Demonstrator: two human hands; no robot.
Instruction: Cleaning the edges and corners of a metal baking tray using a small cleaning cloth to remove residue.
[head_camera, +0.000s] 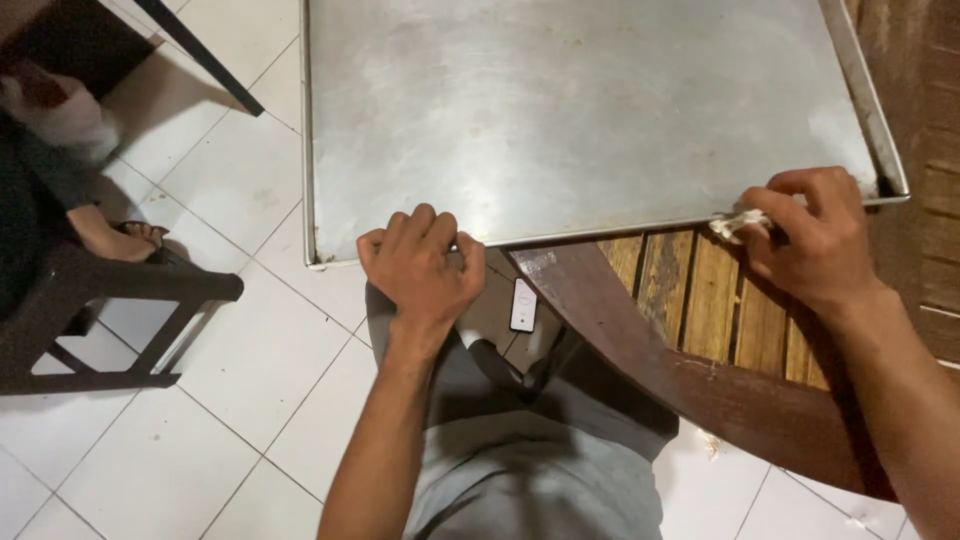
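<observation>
A large flat metal tray (600, 110) lies with its near right part over a round wooden table (700, 310) and its left part jutting out over the floor. My left hand (420, 265) is curled around the tray's near rim, gripping it. My right hand (815, 235) rests at the tray's near right edge, pinching a small crumpled white wad (738, 224) against the rim.
A white tiled floor (240, 420) lies below. A dark wooden chair (110, 300) stands at left with another person's sandalled foot (125, 238) beside it. A small white device (523, 305) hangs at my lap over grey shorts (540, 460). A dark table leg (200, 55) crosses the top left.
</observation>
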